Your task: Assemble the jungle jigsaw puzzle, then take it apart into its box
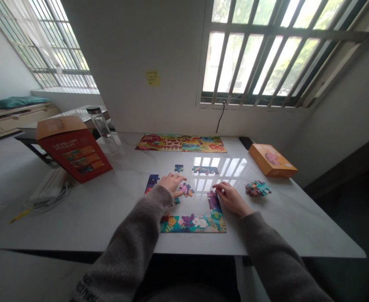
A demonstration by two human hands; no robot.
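Note:
A partly joined jigsaw (pixel 193 222) lies on the white table (pixel 108 209) in front of me: a bottom strip with a rabbit, and a right-hand column running up from it. My left hand (pixel 171 183) rests fingers-down on a small cluster of loose pieces (pixel 187 189), its fingertips touching them. Fingers curled, my right hand (pixel 230 197) presses on the top of the jigsaw's right column (pixel 213 200). Loose pieces lie beyond: a blue one (pixel 152 182) at the left, a small one (pixel 179 168), and a joined strip (pixel 205 170).
A finished jigsaw (pixel 181 143) lies at the back by the wall. A red-and-orange box (pixel 74 147) stands at the left beside a clear bottle (pixel 100 122). An orange box (pixel 271 160) and a heap of pieces (pixel 257 188) sit at the right. White cables (pixel 50 191) lie left.

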